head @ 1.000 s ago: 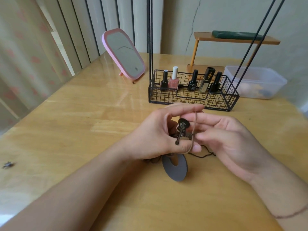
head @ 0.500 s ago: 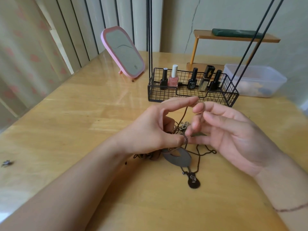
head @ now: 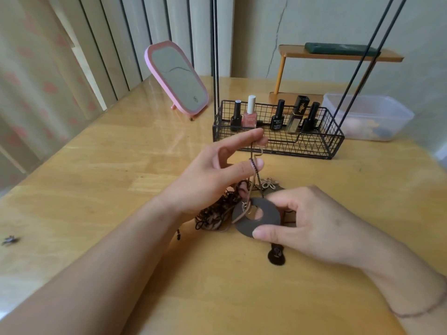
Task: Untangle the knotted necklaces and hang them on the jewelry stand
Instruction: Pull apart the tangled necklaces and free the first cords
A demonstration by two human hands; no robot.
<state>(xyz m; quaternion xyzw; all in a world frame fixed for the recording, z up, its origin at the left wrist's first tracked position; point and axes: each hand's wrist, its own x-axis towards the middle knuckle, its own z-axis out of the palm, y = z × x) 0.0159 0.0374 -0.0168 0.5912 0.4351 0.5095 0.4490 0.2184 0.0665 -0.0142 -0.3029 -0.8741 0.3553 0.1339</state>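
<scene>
Right hand [head: 312, 228] pinches the grey ring pendant [head: 260, 220] mid-bench [head: 121, 165] to anchor it; left hand [head: 212, 175] fingers lift a hooked cord [head: 254, 163], opening the tangle [head: 217, 211]

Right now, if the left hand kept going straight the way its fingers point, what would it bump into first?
Probably the black wire basket: the left hand, holding up the cord, points its fingers up and away toward the basket's front wall. Depth is unclear.

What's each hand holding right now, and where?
Right hand pinches the round pendant by its rim; left hand lifts a cord looped over its fingers.
</scene>
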